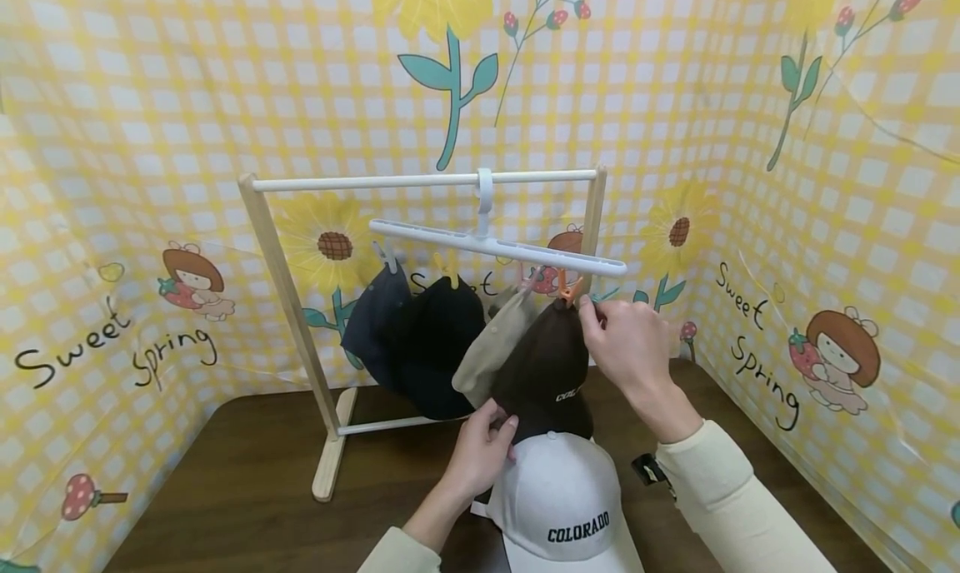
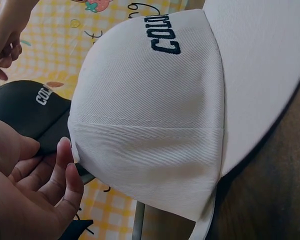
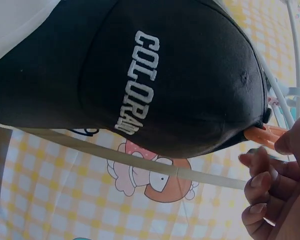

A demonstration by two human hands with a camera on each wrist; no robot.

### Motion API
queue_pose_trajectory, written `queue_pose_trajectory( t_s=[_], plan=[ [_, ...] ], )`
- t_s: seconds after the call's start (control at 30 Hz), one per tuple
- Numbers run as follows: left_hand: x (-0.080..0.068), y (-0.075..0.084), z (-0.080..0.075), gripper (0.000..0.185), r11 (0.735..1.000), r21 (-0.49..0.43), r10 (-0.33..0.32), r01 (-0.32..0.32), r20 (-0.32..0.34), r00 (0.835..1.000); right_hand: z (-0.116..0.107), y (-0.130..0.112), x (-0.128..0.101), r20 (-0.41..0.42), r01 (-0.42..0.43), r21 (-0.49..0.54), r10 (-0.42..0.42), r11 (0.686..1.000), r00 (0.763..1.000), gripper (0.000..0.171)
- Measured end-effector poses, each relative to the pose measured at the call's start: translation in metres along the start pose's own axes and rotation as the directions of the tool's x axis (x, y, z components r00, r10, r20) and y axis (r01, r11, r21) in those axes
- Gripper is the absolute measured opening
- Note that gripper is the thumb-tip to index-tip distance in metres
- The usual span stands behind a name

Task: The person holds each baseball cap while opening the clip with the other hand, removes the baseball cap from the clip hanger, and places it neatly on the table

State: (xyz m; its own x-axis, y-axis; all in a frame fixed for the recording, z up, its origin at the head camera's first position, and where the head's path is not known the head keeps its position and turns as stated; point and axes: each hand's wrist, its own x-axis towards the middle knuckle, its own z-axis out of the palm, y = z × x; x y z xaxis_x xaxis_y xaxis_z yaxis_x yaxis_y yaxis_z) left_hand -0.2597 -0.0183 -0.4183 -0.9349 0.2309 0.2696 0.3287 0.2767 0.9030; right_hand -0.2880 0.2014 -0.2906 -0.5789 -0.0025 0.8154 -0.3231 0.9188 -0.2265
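Observation:
A dark brown cap (image 1: 543,365) with white lettering hangs from an orange clothespin (image 1: 570,290) under the white hanger (image 1: 495,246). My left hand (image 1: 483,448) pinches the cap's lower edge; in the left wrist view its thumb lies on the dark fabric (image 2: 57,112), with some fingers partly hidden. Up at the clothespin, my right hand (image 1: 633,340) has thumb and index finger at the orange handles (image 3: 262,135), its other fingers curled below. A white Colorado cap (image 1: 558,498) sits in front, just under the brown one.
Left along the hanger hang a beige cap (image 1: 491,344), a black cap (image 1: 438,344) and a navy cap (image 1: 371,323), each from a clothespin. A wooden rack (image 1: 288,306) with a white top rail (image 1: 360,181) stands on the brown table (image 1: 247,465). The hanger tilts down rightward.

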Motion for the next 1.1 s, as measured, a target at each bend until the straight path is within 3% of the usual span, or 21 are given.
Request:
queue_pose_trajectory(
  t_s=[0.27,0.8,1.1],
  plan=[
    [-0.002,-0.003,-0.002,0.01,0.999,0.002,0.035,-0.035,0.015,0.999,0.004,-0.01,0.005,-0.012,0.034,0.017,-0.034,0.999,0.999,0.042],
    [-0.01,-0.003,-0.003,0.008,0.998,-0.057,0.035,-0.03,0.097,0.995,0.014,-0.023,0.016,-0.023,0.028,-0.099,-0.031,0.995,0.999,0.057],
    [-0.009,-0.001,-0.006,0.01,0.999,-0.032,0.038,-0.034,0.115,0.993,0.02,-0.024,0.023,-0.026,-0.004,-0.14,0.0,0.99,1.0,0.057]
  ],
)
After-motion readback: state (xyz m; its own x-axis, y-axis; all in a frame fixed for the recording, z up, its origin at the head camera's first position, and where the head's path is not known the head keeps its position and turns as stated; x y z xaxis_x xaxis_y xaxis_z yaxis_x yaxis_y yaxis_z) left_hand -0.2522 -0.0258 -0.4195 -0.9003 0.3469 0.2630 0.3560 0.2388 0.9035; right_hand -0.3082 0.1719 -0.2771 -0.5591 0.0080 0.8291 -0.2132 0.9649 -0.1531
